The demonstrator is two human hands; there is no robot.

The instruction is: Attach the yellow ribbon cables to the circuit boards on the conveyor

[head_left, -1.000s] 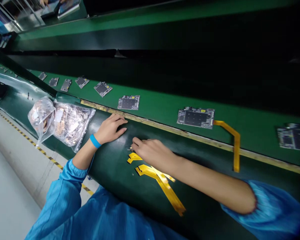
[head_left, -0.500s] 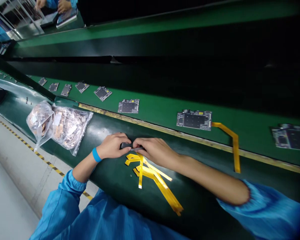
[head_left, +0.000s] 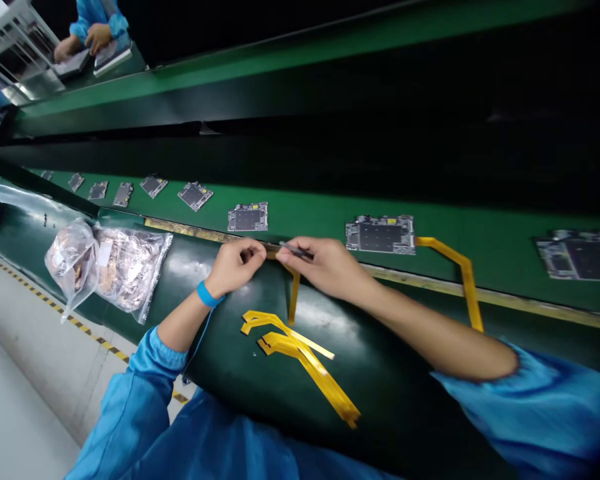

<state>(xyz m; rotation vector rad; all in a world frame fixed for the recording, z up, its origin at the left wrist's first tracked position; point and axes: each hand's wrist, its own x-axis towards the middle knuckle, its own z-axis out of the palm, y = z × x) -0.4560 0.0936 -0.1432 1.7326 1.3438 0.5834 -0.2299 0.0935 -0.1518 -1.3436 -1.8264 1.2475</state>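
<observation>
My left hand (head_left: pixel 236 265) and my right hand (head_left: pixel 325 265) are raised together at the conveyor's near edge. Between them hangs one yellow flex strip (head_left: pixel 294 301); the left fingers pinch its top end. My right hand is closed on slim dark tweezers (head_left: pixel 296 251) that point at that same end. A small pile of yellow flex strips (head_left: pixel 300 353) lies on the dark green bench (head_left: pixel 410 413) below my hands. Just beyond them a circuit board (head_left: pixel 248 217) lies on the green belt (head_left: pixel 490 233).
Several more circuit boards ride the belt; one circuit board (head_left: pixel 380 235) has a yellow flex strip (head_left: pixel 460 273) attached that hangs over the edge. Clear bags of parts (head_left: pixel 110 263) lie at the bench's left. Another person's hands (head_left: pixel 83 40) work at the far upper left.
Both hands rose from the bench toward the belt edge, lifting one yellow strip out of the pile. The tweezers came up with my right hand.
</observation>
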